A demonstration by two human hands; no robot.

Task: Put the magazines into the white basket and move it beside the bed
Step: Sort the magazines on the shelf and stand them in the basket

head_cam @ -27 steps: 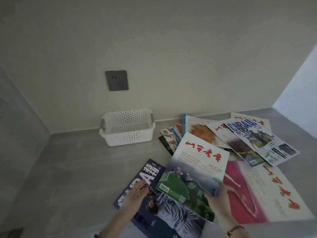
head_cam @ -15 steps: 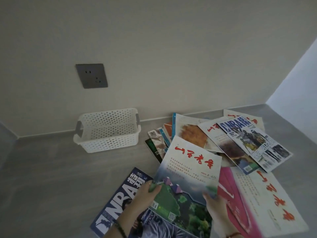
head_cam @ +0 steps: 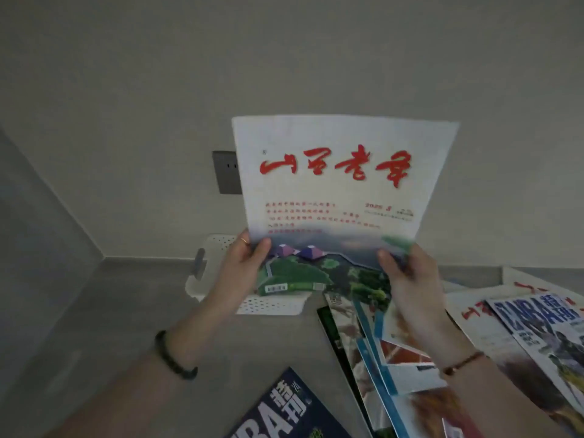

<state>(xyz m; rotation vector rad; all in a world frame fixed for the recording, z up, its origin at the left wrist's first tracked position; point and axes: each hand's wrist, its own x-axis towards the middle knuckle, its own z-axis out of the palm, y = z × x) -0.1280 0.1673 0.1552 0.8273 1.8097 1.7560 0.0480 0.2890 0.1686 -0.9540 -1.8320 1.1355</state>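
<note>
1. Both hands are on one magazine (head_cam: 335, 191). The left hand (head_cam: 243, 273) pinches its lower left edge with the thumb on the cover, and the right hand (head_cam: 407, 276) pinches the lower right edge the same way.
2. The magazine stands nearly upright just above the basket (head_cam: 271, 306). Its bottom edge is over the opening and hides most of it. The basket sits against the wall, below a socket (head_cam: 226, 172).
3. From where I stand, the step is lowering it in. The basket looks no roomier than the magazine, so I'd send it down on edge, or tilted along the basket's length, rather than flat.
4. Thin paper flops. Let go only once the bottom edge meets the basket's floor, and lean the magazine on the basket's far wall so there's room in front for the others.
5. A light plastic basket may skid. Lowering straight down, without pushing sideways, should leave it in place.
6. Plenty remains: a fanned pile (head_cam: 395, 343) lies just right of the basket, and an NBA issue (head_cam: 284, 409) lies in front of it, nearer the person.
7. No bed is in view, so I can't tell which way the basket must go afterwards. A grey handle (head_cam: 199, 263) shows at its left end.
</note>
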